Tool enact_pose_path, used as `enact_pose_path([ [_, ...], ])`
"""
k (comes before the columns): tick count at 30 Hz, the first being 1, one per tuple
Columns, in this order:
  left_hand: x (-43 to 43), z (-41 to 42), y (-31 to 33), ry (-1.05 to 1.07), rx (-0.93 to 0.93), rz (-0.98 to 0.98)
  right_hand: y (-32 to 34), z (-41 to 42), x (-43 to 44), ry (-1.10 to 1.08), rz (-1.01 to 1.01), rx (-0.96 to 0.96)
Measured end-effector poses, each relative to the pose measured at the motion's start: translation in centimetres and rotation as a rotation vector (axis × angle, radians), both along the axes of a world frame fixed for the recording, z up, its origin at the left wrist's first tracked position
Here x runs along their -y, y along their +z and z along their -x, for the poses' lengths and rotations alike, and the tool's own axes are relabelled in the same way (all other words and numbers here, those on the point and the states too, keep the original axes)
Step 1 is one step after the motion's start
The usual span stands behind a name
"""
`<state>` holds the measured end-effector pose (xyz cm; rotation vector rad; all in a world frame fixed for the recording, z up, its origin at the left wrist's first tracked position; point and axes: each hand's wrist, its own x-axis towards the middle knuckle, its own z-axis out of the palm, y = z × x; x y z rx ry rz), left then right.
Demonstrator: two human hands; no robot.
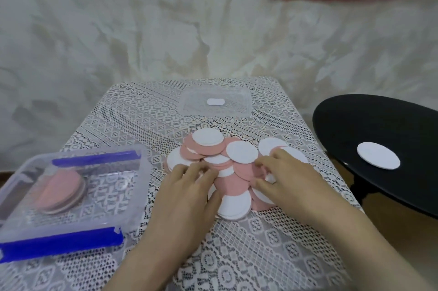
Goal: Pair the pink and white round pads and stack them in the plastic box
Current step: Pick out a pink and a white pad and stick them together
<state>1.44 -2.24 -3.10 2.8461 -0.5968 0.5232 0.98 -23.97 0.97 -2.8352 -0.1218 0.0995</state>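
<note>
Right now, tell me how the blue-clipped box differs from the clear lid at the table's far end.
The box has blue clips; the lid shows none. The box holds a leaning stack of pads; the lid carries only a white label. The box sits near left, the lid far centre. Both are clear plastic.

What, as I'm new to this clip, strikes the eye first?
A pile of pink and white pads sits in the middle of the table, with the left hand and right hand on it. At left, a clear box with blue clips holds a short stack. One white pad lies alone on the black stool at right.
</note>
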Motion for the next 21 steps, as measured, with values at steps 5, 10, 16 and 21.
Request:
enact_pose_path([
  [5, -0.8, 0.9, -0.3, -0.034, -0.03, 0.009, -0.1, 1.5, -0.8, -0.008, 0.027, 0.028],
  [10, -1.6, 2.1, -0.2, -0.047, -0.068, 0.034, -0.2, 3.1, -2.2, -0.002, -0.06, 0.09],
  [16, -1.6, 2.9, 0.1, -0.028, -0.101, 0.08, -0.6, 4.0, -2.8, -0.028, -0.189, 0.109],
  [21, -1.3, 2.6, 0.3, -0.018, -0.145, 0.093, -0.9, 2.5, -2.4, -0.132, -0.147, 0.061],
])
